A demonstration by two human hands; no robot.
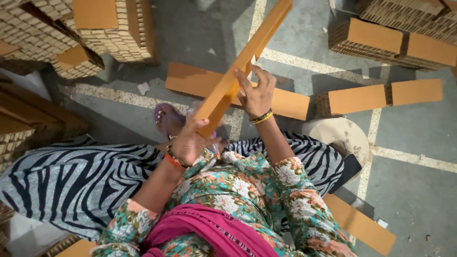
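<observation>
Seated on the floor, legs in striped fabric stretched toward the left of the frame. Long cardboard strip held up at centre, slanting from lower left to upper right, raised clear of the lap so both hands can work along its length. Left hand closed around the strip's lower end, thumb on top, serving as the anchor. Right hand set against the strip's middle from the right side, fingers spread and partly curled over the edge, steadying rather than clamping; full grip there hard to tell. Bangles on both wrists.

Just beyond the hands, a flat board lying on the floor, within easy reach. Further boards at right centre, one more at lower right beside the hip. Stacks of honeycomb-edged pieces at upper left and stacks at upper right, ringed around the seat so supply stays near. Painted lines crossing the floor.
</observation>
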